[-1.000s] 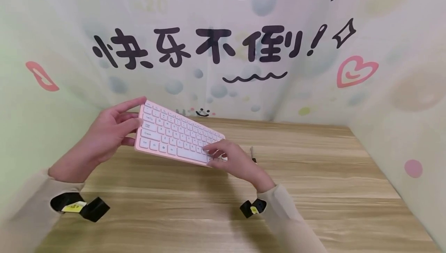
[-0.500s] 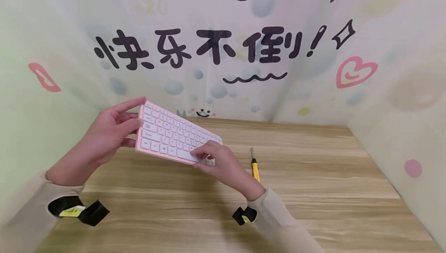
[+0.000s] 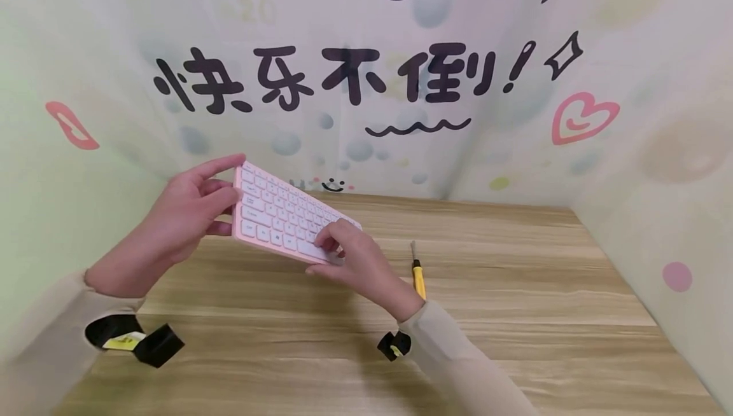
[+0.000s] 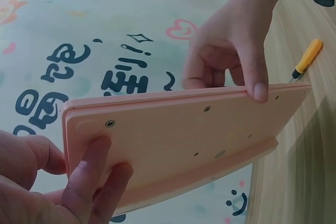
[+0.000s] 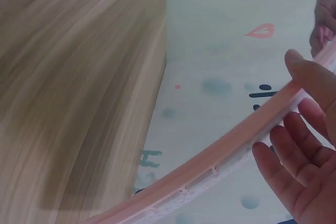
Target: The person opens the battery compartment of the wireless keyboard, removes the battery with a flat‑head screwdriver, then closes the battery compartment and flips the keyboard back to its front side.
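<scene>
A pink keyboard (image 3: pixel 280 212) with white keys is held up at a slant over the table, its left end higher. My left hand (image 3: pixel 195 212) grips that end, thumb on the key side and fingers behind. In the left wrist view, two left fingers (image 4: pixel 86 177) lie against the pink underside, where small screws show. My right hand (image 3: pixel 361 254) holds the near long edge: its thumb (image 4: pixel 257 85) laps onto the underside while curled fingers (image 5: pixel 286 156) lie along the keys. Part of the keyboard's right end is hidden behind this hand.
A screwdriver (image 3: pixel 418 276) with a yellow handle lies on the wooden table (image 3: pixel 515 314), right of my right hand. Behind the table hangs a pale printed cloth (image 3: pixel 286 142) with black lettering. Black straps with small boxes (image 3: pixel 160 345) sit at both wrists.
My right hand has slid left along the keyboard's near edge, bringing the screwdriver into sight. The left hand keeps its grip, and the keyboard has shifted slightly right and up.
</scene>
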### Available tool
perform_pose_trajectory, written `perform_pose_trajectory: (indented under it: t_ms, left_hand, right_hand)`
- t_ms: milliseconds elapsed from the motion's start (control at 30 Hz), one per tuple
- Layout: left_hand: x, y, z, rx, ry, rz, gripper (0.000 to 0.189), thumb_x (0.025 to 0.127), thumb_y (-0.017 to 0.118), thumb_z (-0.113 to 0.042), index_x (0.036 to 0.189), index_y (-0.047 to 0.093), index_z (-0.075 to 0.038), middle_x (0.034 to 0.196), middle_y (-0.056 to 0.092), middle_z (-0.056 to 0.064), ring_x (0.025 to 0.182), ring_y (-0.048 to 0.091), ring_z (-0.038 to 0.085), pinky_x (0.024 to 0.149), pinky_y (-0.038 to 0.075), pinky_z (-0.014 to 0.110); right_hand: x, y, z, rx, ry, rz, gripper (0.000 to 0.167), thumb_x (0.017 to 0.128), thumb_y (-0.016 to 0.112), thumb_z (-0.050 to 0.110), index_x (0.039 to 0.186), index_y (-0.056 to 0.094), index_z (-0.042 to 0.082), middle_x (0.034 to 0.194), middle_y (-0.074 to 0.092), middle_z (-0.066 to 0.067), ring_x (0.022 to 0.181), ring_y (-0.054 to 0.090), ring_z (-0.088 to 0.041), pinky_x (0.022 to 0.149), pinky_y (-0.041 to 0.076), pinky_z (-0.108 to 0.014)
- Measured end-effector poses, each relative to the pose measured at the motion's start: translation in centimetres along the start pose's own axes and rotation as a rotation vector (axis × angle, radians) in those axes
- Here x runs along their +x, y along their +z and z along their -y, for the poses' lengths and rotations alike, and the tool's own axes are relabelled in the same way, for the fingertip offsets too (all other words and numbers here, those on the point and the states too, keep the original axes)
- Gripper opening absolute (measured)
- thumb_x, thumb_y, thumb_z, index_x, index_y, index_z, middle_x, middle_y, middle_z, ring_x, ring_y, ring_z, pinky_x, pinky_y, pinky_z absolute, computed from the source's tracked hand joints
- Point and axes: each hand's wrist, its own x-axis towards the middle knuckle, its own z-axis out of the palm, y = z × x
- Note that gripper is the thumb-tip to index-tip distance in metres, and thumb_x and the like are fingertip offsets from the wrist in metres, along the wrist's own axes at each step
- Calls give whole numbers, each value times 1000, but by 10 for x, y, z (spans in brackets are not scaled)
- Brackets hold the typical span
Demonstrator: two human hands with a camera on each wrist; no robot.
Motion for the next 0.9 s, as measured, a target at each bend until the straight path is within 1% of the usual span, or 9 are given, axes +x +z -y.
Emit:
perform_pose_trajectory:
  t_ms: [100,167,233,367,533,633,733,900]
  left_hand:
    - [1,4,-4,7,-16,-6,57,93,41,-8,146,22,-13,121,47,25,77,62,12,61,54,31]
    - [2,5,-7,11,-27,-13,58,92,40,-8,146,21,-13,122,46,25,76,62,11,61,54,30]
    - [3,6,-8,12,-33,-24,58,92,40,-8,146,21,-13,121,47,24,75,61,11,61,54,30]
    - [7,7,-12,-28,-49,-30,59,91,41,-8,146,21,-11,121,46,24,74,61,12,63,54,30]
    - [12,9,-18,-69,-72,-36,60,91,44,-8,146,20,-10,120,45,24,75,61,13,66,53,31]
    - [14,12,-21,-105,-75,-44,61,90,45,-7,145,21,-10,119,45,23,76,62,14,67,53,32]
    - [15,14,-23,-131,-70,-54,60,90,46,-6,145,22,-10,118,44,22,77,62,15,68,53,32]
    - [17,17,-25,-158,-64,-71,60,90,47,-6,145,22,-10,121,42,23,79,61,16,68,53,31]
  right_hand:
    - [1,2,0,-112,-25,-26,34,70,80,22,91,57,10,87,54,3,78,50,-8,66,45,-19]
    - [1,2,0,-144,-44,-53,32,71,80,19,91,57,11,87,55,3,78,51,-8,65,45,-18]
    - [1,2,0,-147,-62,-90,29,72,79,16,91,58,9,87,56,2,78,53,-8,63,47,-19]
    - [0,1,1,-123,-86,-167,26,73,77,9,91,60,6,88,59,-2,78,57,-10,59,50,-22]
    - [2,1,0,-143,-107,-245,21,75,73,4,92,62,5,89,61,-4,79,60,-10,59,50,-20]
    - [3,2,0,-171,-98,-313,19,75,73,4,92,63,6,88,62,-4,79,61,-11,60,50,-21]
    - [5,3,1,-167,-80,-370,19,75,73,4,91,64,6,87,63,-4,79,61,-12,60,50,-24]
    - [8,2,3,-133,-65,-403,19,74,72,0,90,64,4,88,63,-6,78,61,-14,59,52,-27]
